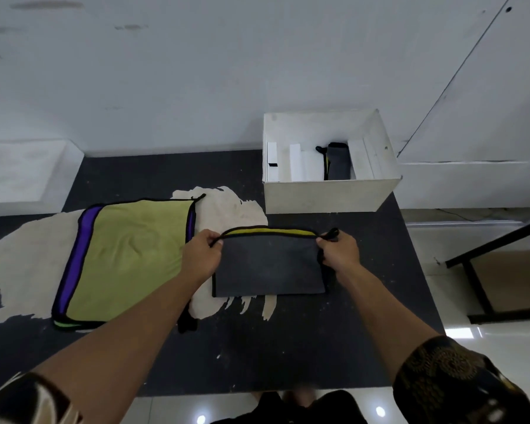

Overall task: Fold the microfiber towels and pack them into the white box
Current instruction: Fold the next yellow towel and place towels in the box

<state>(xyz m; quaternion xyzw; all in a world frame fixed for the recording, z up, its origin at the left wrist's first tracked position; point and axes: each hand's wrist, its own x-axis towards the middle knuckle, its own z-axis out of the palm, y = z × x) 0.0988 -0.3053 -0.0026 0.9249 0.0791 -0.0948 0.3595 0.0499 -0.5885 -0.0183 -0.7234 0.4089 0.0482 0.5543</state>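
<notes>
The dark surface has worn pale patches. Its near edge runs just in front of the person and its right edge slants back towards the white box. A broad bare strip lies between the near edge and the grey towel. A narrower gap separates that towel from the box behind it.

The left hand pinches the grey towel's far left corner between thumb and fingers. The right hand pinches its far right corner the same way. This towel lies folded flat at mid-surface, with a yellow layer showing along its far edge.

Just beside it on the left is one stack of towels. The top towel is olive-green, purple shows below it and bright green at the near corner. How many are in the stack cannot be told.

The box stands open at the surface's far right corner. It holds one folded grey towel standing upright between several white upright pieces.
</notes>
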